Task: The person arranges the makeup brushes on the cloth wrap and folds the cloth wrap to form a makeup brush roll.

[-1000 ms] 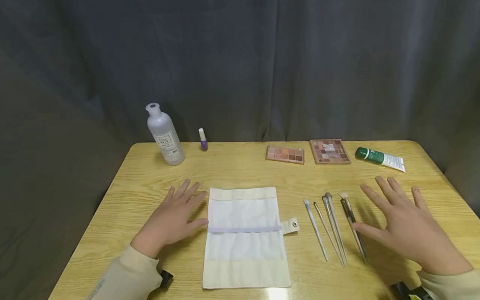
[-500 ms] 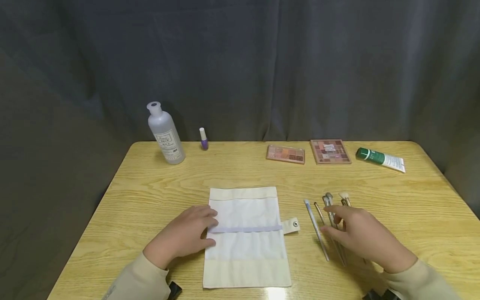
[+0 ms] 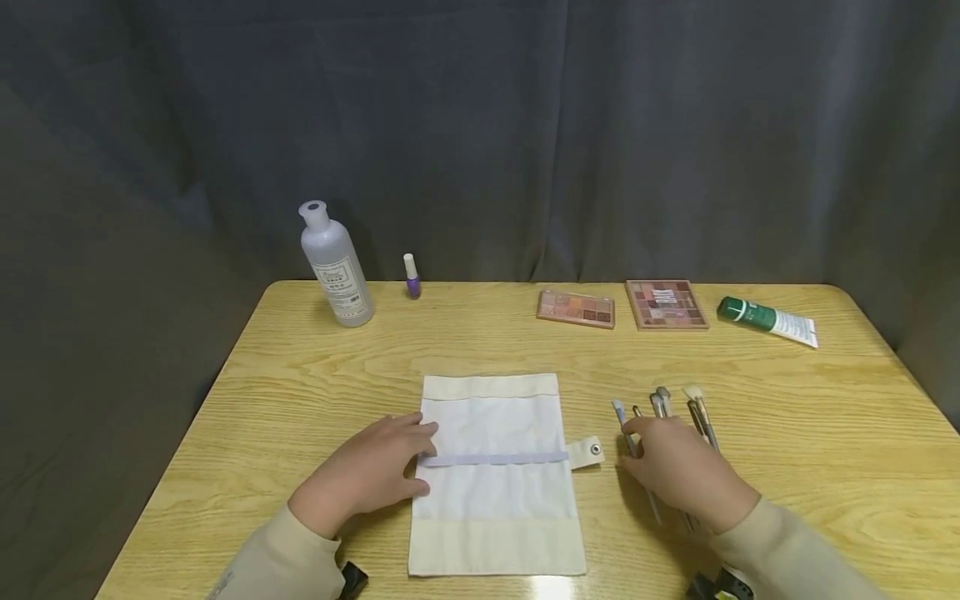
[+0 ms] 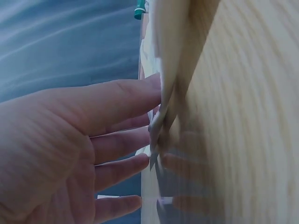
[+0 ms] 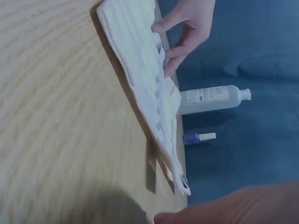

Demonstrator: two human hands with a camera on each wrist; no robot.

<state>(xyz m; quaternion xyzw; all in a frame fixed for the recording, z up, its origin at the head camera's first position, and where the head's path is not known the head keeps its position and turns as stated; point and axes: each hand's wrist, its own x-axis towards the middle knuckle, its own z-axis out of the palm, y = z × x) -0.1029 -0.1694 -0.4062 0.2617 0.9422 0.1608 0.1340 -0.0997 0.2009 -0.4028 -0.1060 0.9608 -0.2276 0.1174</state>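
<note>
A cream and white fabric brush roll (image 3: pixel 495 492) lies unrolled, its snap tab (image 3: pixel 586 452) to the right. My left hand (image 3: pixel 367 471) rests at its left edge with fingers loosely extended; in the left wrist view the thumb (image 4: pixel 126 98) touches the fabric edge, which stands slightly off the table. My right hand (image 3: pixel 686 467) reaches over several makeup brushes. Its thumb and index finger stand apart on either side of a blue-tipped brush (image 3: pixel 618 410), whose handle shows in the gap. Part of the other brushes (image 3: pixel 662 402) is hidden under this hand.
Along the back of the wooden table (image 3: pixel 465 342) stand a clear bottle (image 3: pixel 337 275) and a purple nail polish (image 3: pixel 412 279). Farther right lie two eyeshadow palettes, a small one (image 3: pixel 576 308) and a square one (image 3: pixel 666 305), and a green-and-white tube (image 3: pixel 768 322). A dark curtain hangs behind.
Both hands have come down from spread poses: the left moved to the roll's left edge, the right moved left over the brushes to the blue-tipped one.
</note>
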